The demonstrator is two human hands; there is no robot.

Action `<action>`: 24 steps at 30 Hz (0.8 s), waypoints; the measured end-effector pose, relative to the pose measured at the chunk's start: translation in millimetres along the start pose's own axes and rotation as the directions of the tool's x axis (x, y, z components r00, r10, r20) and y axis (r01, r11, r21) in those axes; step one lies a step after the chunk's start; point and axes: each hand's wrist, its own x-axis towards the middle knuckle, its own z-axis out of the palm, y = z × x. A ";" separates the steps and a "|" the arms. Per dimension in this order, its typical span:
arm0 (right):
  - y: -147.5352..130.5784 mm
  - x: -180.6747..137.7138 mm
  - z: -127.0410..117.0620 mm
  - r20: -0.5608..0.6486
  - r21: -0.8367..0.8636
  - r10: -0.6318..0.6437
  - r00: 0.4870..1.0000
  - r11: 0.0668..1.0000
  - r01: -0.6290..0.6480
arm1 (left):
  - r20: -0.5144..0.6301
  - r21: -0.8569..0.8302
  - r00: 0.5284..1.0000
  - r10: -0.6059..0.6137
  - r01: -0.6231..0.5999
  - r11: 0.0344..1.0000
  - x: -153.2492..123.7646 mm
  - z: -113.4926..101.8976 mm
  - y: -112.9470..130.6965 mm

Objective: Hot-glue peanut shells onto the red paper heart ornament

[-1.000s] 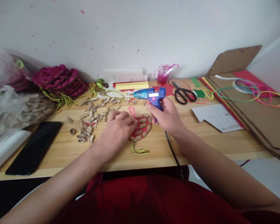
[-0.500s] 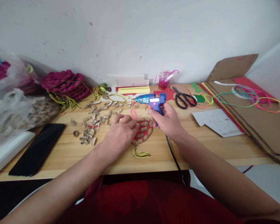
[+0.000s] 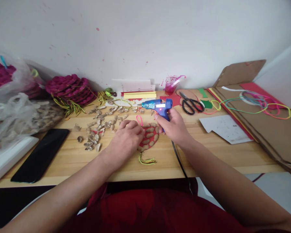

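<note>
My right hand point(image 3: 176, 125) grips a blue hot glue gun point(image 3: 163, 108) by its handle, the nozzle pointing left and a small light lit on its body. Below the gun, a round red ornament point(image 3: 150, 139) faced with peanut shells lies on the table. It has a pink loop point(image 3: 139, 120) at the top and a yellow-green tassel point(image 3: 147, 160) at the bottom. My left hand point(image 3: 127, 137) is closed at the ornament's left edge, its fingers curled down and covering that side. Whether a loose shell is under those fingertips is hidden.
Loose peanut shells point(image 3: 93, 139) lie left of my left hand, beside a black phone point(image 3: 40, 155). Stacked magenta pieces point(image 3: 69, 89) and plastic bags point(image 3: 19, 113) stand farther left. Scissors point(image 3: 191, 103), a stained cup point(image 3: 171, 85), cardboard point(image 3: 264, 129) and colored cord point(image 3: 244, 103) are behind and right.
The view has shifted very slightly. Both hands stay in nearly the same place, the left at the ornament and the right on the glue gun.
</note>
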 end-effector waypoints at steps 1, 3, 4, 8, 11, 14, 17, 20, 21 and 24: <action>-0.5 0.1 0.6 -0.016 0.003 0.030 0.999 1.000 -0.030 | 0.016 0.004 1.000 -0.003 0.003 1.000 0.6 -0.3 0.2; -1.4 0.5 1.6 -0.034 0.013 0.086 0.996 0.996 -0.085 | 0.038 0.017 0.999 -0.011 0.010 1.000 1.9 -0.5 0.3; -1.8 0.8 2.0 -0.030 0.025 0.099 0.995 0.995 -0.098 | 0.045 0.022 0.999 -0.013 0.012 1.000 2.3 -0.4 0.1; -2.9 1.1 2.7 -0.020 0.065 0.075 0.997 0.995 -0.073 | 0.027 0.015 0.999 -0.020 0.019 1.000 1.8 -0.1 0.9; -3.1 0.5 2.5 -0.032 0.063 0.015 0.999 0.998 -0.013 | -0.025 -0.015 0.999 -0.026 0.025 1.000 -1.5 0.4 3.7; -2.9 1.1 1.0 -0.023 0.065 -0.011 1.000 0.998 0.013 | -0.069 -0.053 0.996 -0.050 0.046 0.998 -5.7 3.5 3.9; -3.8 2.7 -1.3 -0.016 0.093 -0.008 1.000 0.996 0.010 | -0.149 -0.065 0.986 -0.072 0.063 0.996 -9.8 7.5 -3.3; -5.6 3.7 -3.0 -0.013 0.129 0.009 1.000 0.992 -0.007 | -0.292 -0.073 0.952 -0.095 0.076 0.994 -14.1 7.2 -14.9; -6.0 3.8 -3.3 -0.011 0.135 0.010 1.000 0.991 -0.009 | -0.333 -0.088 0.937 -0.106 0.081 0.993 -15.6 5.8 -18.4; -6.4 3.6 -3.6 0.001 0.144 -0.007 1.000 0.990 0.006 | -0.379 -0.150 0.915 -0.140 0.088 0.985 -20.4 0.8 -24.7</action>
